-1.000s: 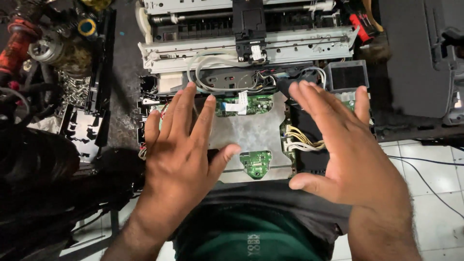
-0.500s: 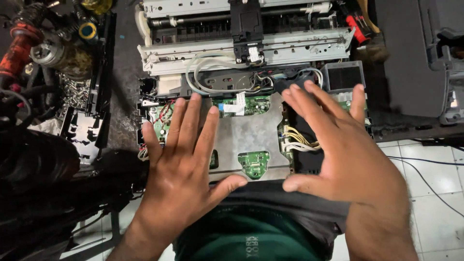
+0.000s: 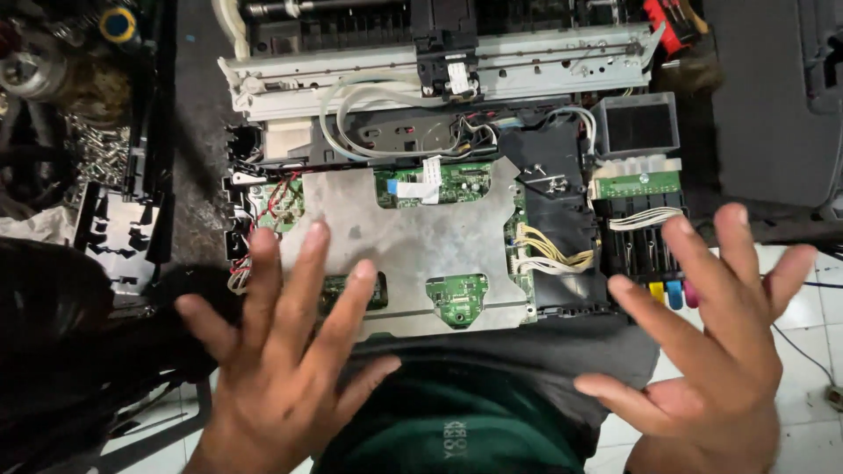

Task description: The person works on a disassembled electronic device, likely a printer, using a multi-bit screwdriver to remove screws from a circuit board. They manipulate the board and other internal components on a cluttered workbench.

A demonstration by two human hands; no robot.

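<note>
1. Left hand [image 3: 281,369] is spread wide open, fingers fanned, holding nothing. It hovers over the near left corner of the opened-up printer [image 3: 457,175]; can't tell if the fingertips actually touch the metal shield plate [image 3: 413,254].
2. Right hand [image 3: 711,342] is just as open, palm flat and empty, off the printer's right edge, just beside the row of coloured ink tanks [image 3: 667,291].
3. The printer sits right in front of the person, cover off, green circuit boards [image 3: 457,298] and yellow wires [image 3: 549,250] showing between the two hands.
</note>
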